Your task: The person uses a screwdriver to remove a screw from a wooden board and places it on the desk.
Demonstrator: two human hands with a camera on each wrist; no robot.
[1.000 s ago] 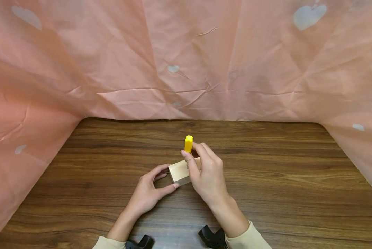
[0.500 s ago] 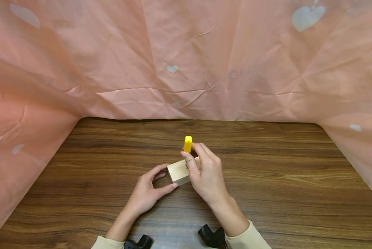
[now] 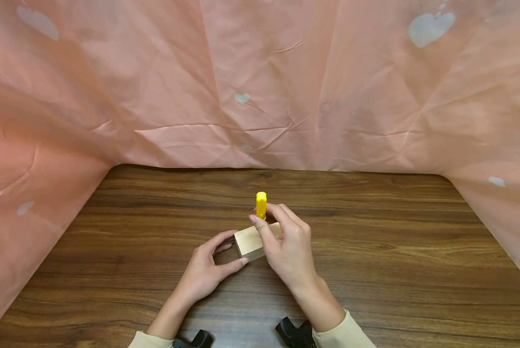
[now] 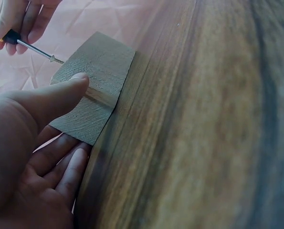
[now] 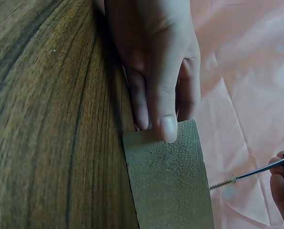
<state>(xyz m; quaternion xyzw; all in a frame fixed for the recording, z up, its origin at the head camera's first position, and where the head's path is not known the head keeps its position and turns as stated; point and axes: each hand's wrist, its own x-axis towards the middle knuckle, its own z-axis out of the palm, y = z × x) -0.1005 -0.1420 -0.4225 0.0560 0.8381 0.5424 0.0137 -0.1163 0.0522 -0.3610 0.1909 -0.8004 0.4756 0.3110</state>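
A pale rectangular wooden block (image 3: 247,241) lies on the table. My left hand (image 3: 205,268) grips its left end, thumb on the near side and fingers at the far side. My right hand (image 3: 290,251) pinches a screwdriver with a yellow handle (image 3: 261,205), held upright over the block. In the left wrist view, the metal shaft (image 4: 34,48) runs down from a black collar to the head of a screw (image 4: 59,60). The right wrist view shows the screw (image 5: 222,184) standing out of the block's top face, much of its thread exposed. My right hand hides the block's right end in the head view.
The brown wood-grain table (image 3: 394,251) spreads around both hands. A pink curtain (image 3: 286,87) with pale hearts rises at the back and both sides. Black wrist devices (image 3: 295,332) show by the sleeves near the front edge.
My right hand's thumb and fingers have shifted slightly on the screwdriver, and the yellow handle stands a little further left. My left hand and the block stay in place.
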